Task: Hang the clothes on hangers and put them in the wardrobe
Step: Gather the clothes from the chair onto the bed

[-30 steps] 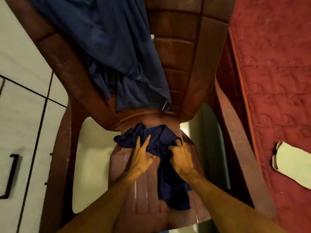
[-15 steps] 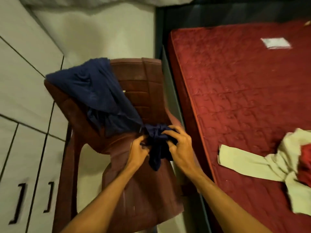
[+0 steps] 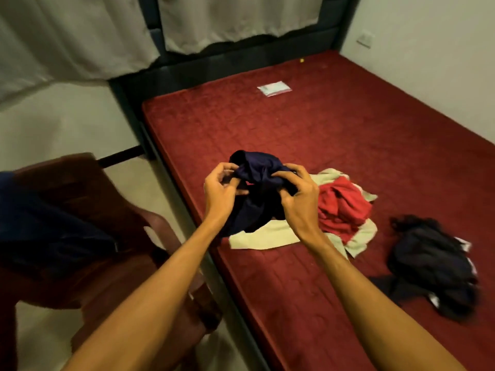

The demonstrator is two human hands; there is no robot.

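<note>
Two bare forearms reach forward from the near edge of the view. On the near left stands a brown plastic chair (image 3: 107,277), blurred, with a dark blue cloth (image 3: 48,231) draped over its left side. The chair sits on a pale floor (image 3: 139,180), just beside the left edge of a bed.

Past the forearms, both hands meet in the middle of the view. The left hand (image 3: 222,191) and the right hand (image 3: 300,199) each have their fingers curled into a bunched navy garment (image 3: 257,183), gripping it between them. The garment is held up in the air above the near-left part of a red quilted mattress (image 3: 294,129); its lower folds hang down between the wrists.

On the mattress just behind and below the hands lies a cream garment (image 3: 265,236), spread out, with a crumpled red garment (image 3: 342,207) resting on top of it. To the right, apart from these, a black garment (image 3: 434,266) lies in a heap near the right edge of the view.

Farther back the mattress is bare except for a small white packet (image 3: 274,88) near its far end. A dark bed frame (image 3: 241,60) rises behind it. Pale curtains (image 3: 67,36) hang across the far left and centre, and a light wall on the far right carries a wall switch (image 3: 364,39).
</note>
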